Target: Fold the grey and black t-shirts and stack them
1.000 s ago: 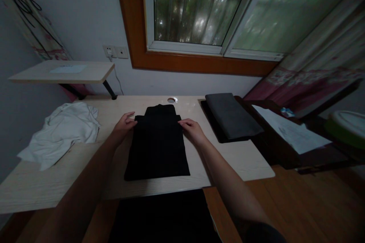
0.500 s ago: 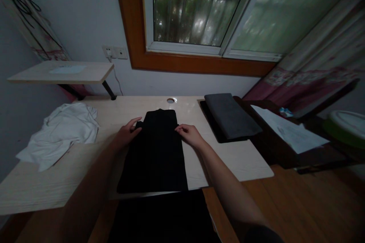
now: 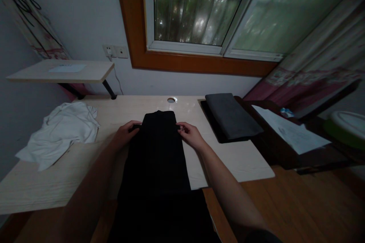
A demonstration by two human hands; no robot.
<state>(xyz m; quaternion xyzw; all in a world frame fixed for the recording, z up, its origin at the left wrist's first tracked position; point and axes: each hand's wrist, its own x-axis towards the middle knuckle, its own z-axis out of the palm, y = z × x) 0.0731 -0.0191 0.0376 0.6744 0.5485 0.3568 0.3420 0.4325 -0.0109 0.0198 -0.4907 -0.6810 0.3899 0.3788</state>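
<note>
A black folded garment (image 3: 156, 152) lies lengthwise on the pale wooden table (image 3: 228, 163) in front of me; its exact kind does not show. My left hand (image 3: 125, 134) pinches its left edge near the far end, fingers and thumb bent around a small bit of dark cloth. On the opposite edge, at about the same height, my right hand (image 3: 190, 134) pinches the fabric between thumb and fingers. The garment's near end reaches the table's front edge and blends with the dark clothing on my lap.
At left lies a crumpled white cloth (image 3: 62, 129), below a small raised shelf (image 3: 94, 72). A dark grey folded item (image 3: 230, 115) rests on a black flat thing (image 3: 213, 131) at right. Beyond it, papers (image 3: 291, 131) lie on a dark surface. A window (image 3: 199, 11) is behind the table.
The garment has shifted slightly toward me, its near end now meeting my dark clothing. My left fingers have closed onto its left edge; the right hand has barely moved.
</note>
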